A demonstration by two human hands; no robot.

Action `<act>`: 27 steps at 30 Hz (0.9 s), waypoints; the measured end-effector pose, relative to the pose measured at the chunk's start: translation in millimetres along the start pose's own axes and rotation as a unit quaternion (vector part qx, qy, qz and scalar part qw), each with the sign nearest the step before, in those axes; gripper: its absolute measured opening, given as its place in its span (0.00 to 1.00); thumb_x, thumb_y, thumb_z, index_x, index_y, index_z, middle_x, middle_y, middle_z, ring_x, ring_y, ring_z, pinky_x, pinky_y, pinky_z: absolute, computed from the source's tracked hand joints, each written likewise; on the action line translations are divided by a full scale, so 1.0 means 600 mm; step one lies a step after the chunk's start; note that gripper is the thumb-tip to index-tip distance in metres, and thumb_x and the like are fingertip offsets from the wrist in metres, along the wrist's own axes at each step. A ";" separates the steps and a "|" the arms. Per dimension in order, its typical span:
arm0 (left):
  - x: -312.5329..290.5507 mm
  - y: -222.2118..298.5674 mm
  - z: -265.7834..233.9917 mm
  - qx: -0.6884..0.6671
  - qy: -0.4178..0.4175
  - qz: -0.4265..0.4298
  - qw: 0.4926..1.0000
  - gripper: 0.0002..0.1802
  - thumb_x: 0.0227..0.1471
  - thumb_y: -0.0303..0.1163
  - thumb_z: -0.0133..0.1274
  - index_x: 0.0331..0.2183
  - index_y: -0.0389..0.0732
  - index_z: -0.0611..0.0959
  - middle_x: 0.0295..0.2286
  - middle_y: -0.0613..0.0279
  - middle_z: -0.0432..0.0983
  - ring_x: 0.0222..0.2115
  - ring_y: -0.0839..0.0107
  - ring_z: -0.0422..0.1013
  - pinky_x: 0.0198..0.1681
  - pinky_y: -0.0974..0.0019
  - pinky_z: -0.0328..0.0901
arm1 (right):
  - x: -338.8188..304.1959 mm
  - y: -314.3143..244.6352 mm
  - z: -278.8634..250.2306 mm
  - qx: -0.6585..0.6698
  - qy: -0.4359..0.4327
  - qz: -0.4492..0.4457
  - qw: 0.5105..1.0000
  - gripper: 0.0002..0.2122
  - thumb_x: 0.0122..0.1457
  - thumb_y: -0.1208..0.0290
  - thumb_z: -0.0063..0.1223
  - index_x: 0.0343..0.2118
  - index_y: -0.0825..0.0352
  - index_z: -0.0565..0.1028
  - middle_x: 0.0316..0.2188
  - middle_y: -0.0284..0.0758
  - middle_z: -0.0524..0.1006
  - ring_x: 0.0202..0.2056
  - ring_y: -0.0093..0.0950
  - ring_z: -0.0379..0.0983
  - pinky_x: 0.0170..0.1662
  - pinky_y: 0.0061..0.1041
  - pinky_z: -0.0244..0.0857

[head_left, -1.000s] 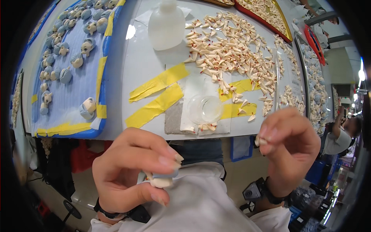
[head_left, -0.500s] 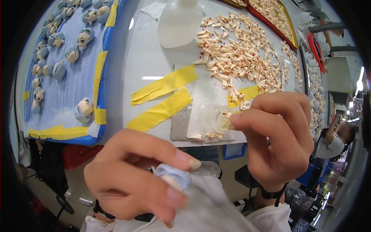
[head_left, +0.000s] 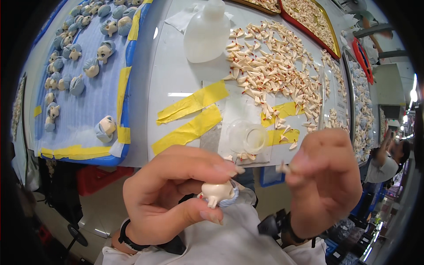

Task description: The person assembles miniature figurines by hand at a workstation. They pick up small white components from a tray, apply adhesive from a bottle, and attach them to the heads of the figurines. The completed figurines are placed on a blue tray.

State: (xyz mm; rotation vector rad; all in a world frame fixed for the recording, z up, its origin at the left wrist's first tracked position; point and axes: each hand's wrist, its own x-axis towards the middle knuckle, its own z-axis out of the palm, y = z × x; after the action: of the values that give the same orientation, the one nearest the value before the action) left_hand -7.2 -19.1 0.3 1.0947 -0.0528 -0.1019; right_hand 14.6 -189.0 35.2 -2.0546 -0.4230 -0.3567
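- Left hand (head_left: 154, 196) pinches the smooth, rounded head (head_left: 216, 192), cream with ridged blue hair.
- Right hand (head_left: 324, 185) pinches a small, blurred, pale piece (head_left: 282, 168), apart from the head.
- Clear round cup (head_left: 236, 136) beyond.

The doll head (head_left: 215, 192), cream with ridged pale-blue hair along its right, was pinched in the left fingers (head_left: 198, 164), stub downward, nearer the person and left of the clear cup (head_left: 240, 134). The small pale piece (head_left: 282, 168), blurred, was in the right fingers (head_left: 304, 160), right of the cup.
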 end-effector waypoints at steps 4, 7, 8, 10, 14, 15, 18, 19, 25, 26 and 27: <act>-0.001 -0.005 0.005 0.014 -0.006 -0.001 1.000 0.23 0.41 0.40 0.60 0.34 0.35 0.69 0.30 0.52 0.68 0.26 0.68 0.70 0.29 0.69 0.68 | -0.021 -0.018 0.011 0.123 -0.013 0.086 0.989 0.08 0.45 0.76 0.59 0.26 0.67 0.69 0.25 0.36 0.66 0.26 0.19 0.62 0.30 0.14 0.57; -0.003 -0.002 0.008 0.023 -0.004 -0.012 1.000 0.24 0.40 0.41 0.60 0.34 0.35 0.70 0.30 0.52 0.69 0.26 0.70 0.70 0.29 0.70 0.68 | -0.029 -0.023 0.016 0.161 -0.019 0.124 0.979 0.08 0.45 0.77 0.58 0.27 0.66 0.69 0.26 0.36 0.67 0.26 0.20 0.62 0.30 0.15 0.58; -0.004 -0.001 0.010 0.025 0.001 -0.017 1.000 0.25 0.40 0.42 0.61 0.33 0.35 0.70 0.29 0.53 0.69 0.26 0.70 0.70 0.30 0.71 0.67 | -0.031 -0.025 0.016 0.168 -0.019 0.128 0.977 0.07 0.46 0.78 0.57 0.27 0.66 0.70 0.26 0.36 0.67 0.26 0.20 0.62 0.30 0.15 0.58; -0.007 0.001 0.013 0.020 0.013 -0.027 0.999 0.25 0.39 0.43 0.61 0.33 0.36 0.70 0.29 0.54 0.70 0.26 0.71 0.69 0.31 0.72 0.67 | -0.031 -0.022 0.016 0.143 -0.028 0.088 0.985 0.07 0.45 0.79 0.57 0.27 0.65 0.70 0.25 0.35 0.67 0.25 0.20 0.63 0.29 0.16 0.57; -0.011 0.006 0.015 0.010 0.014 -0.054 0.998 0.25 0.38 0.44 0.62 0.32 0.35 0.71 0.27 0.56 0.70 0.26 0.73 0.70 0.33 0.75 0.65 | -0.026 -0.003 0.013 -0.016 -0.034 -0.080 0.996 0.07 0.41 0.79 0.57 0.23 0.62 0.72 0.21 0.30 0.68 0.21 0.20 0.62 0.26 0.17 0.54; -0.012 0.006 0.014 0.012 0.007 -0.063 0.998 0.25 0.38 0.44 0.62 0.32 0.35 0.72 0.27 0.56 0.70 0.26 0.74 0.70 0.33 0.75 0.65 | -0.025 -0.013 0.012 -0.081 -0.033 -0.089 0.992 0.06 0.39 0.78 0.57 0.22 0.61 0.73 0.19 0.28 0.69 0.20 0.20 0.62 0.25 0.18 0.53; -0.013 0.002 0.004 0.030 -0.019 -0.059 0.998 0.25 0.38 0.43 0.62 0.31 0.35 0.72 0.26 0.57 0.71 0.26 0.74 0.70 0.34 0.75 0.65 | -0.022 -0.021 0.009 -0.126 -0.038 -0.101 0.986 0.06 0.38 0.78 0.56 0.21 0.60 0.74 0.18 0.26 0.69 0.18 0.20 0.62 0.24 0.19 0.52; -0.013 0.003 0.006 0.031 -0.017 -0.061 0.997 0.25 0.37 0.43 0.62 0.31 0.35 0.73 0.26 0.57 0.71 0.26 0.74 0.70 0.34 0.75 0.65 | -0.021 -0.022 0.006 -0.119 -0.040 -0.100 0.987 0.06 0.38 0.79 0.56 0.21 0.60 0.74 0.18 0.26 0.70 0.18 0.20 0.62 0.24 0.19 0.52; -0.016 -0.003 -0.003 0.073 -0.023 -0.002 0.997 0.23 0.36 0.36 0.63 0.33 0.32 0.74 0.27 0.54 0.72 0.26 0.72 0.70 0.31 0.74 0.64 | -0.022 -0.003 0.001 -0.050 -0.076 -0.097 0.991 0.08 0.40 0.75 0.59 0.25 0.61 0.73 0.23 0.30 0.71 0.22 0.21 0.64 0.25 0.19 0.55; -0.012 -0.004 -0.012 0.110 -0.050 0.058 0.991 0.23 0.34 0.31 0.63 0.34 0.30 0.75 0.28 0.52 0.73 0.26 0.72 0.70 0.30 0.75 0.63 | -0.020 -0.002 -0.005 -0.030 -0.096 -0.088 0.991 0.09 0.41 0.73 0.60 0.27 0.61 0.73 0.25 0.32 0.72 0.23 0.22 0.65 0.25 0.19 0.56; -0.004 -0.004 -0.014 0.144 -0.080 0.120 0.979 0.23 0.33 0.25 0.64 0.35 0.28 0.76 0.29 0.49 0.74 0.27 0.72 0.69 0.30 0.76 0.62 | -0.011 -0.012 -0.021 -0.011 -0.132 -0.064 0.989 0.12 0.41 0.71 0.62 0.29 0.63 0.73 0.27 0.34 0.72 0.25 0.23 0.66 0.27 0.20 0.59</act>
State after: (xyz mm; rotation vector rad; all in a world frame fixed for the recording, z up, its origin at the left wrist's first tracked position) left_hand -9.3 -12.5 -5.7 1.3583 -0.3520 0.0369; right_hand 4.7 -197.9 44.2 -2.1093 -0.7161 -0.1661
